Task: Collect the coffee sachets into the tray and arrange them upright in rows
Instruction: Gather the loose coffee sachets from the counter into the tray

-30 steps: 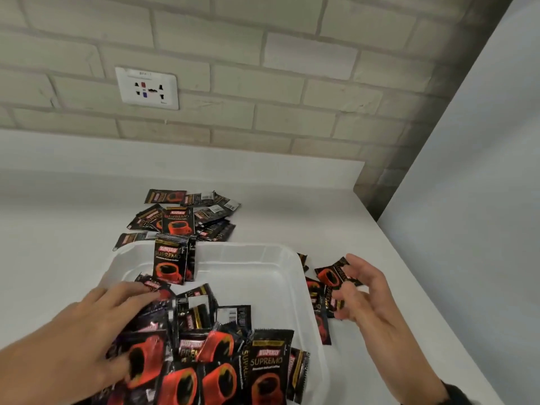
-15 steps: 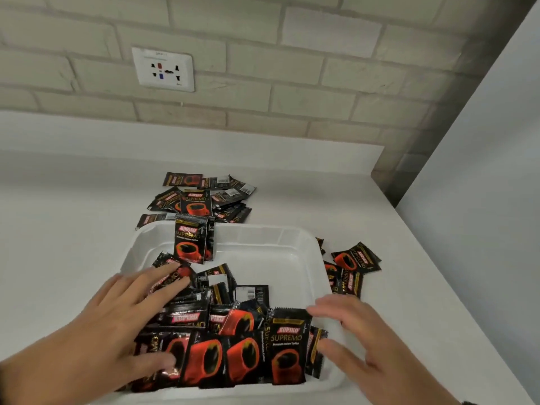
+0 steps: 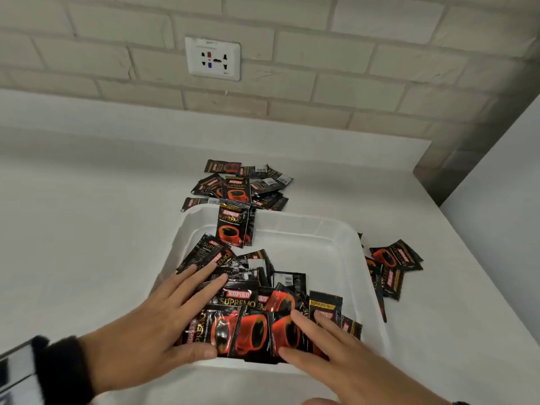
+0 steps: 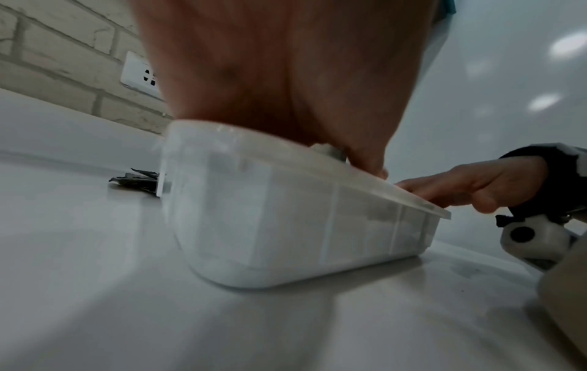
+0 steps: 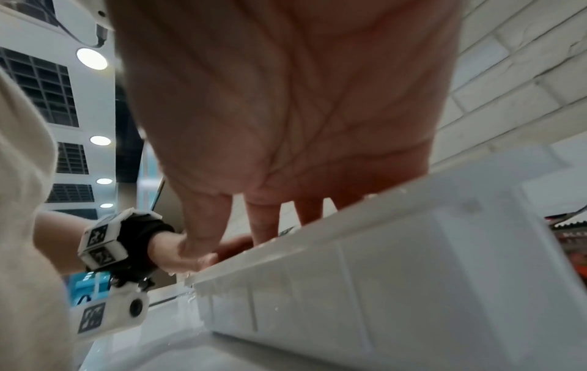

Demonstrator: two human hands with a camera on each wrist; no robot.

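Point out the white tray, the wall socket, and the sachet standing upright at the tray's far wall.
white tray [image 3: 330,229], head view, far rim.
wall socket [image 3: 212,58], head view, faceplate middle.
upright sachet [image 3: 232,228], head view, printed front.

The tray [image 3: 336,229] sits on the counter [image 3: 87,229], sachets [image 3: 263,317] heaped at its near end and one sachet [image 3: 233,229] leaning upright against its far wall. Behind it lies a loose pile [image 3: 245,185] (flat, overlapping); to its right, a few more [image 3: 391,267]. A socket [image 3: 213,58] is on the wall behind.
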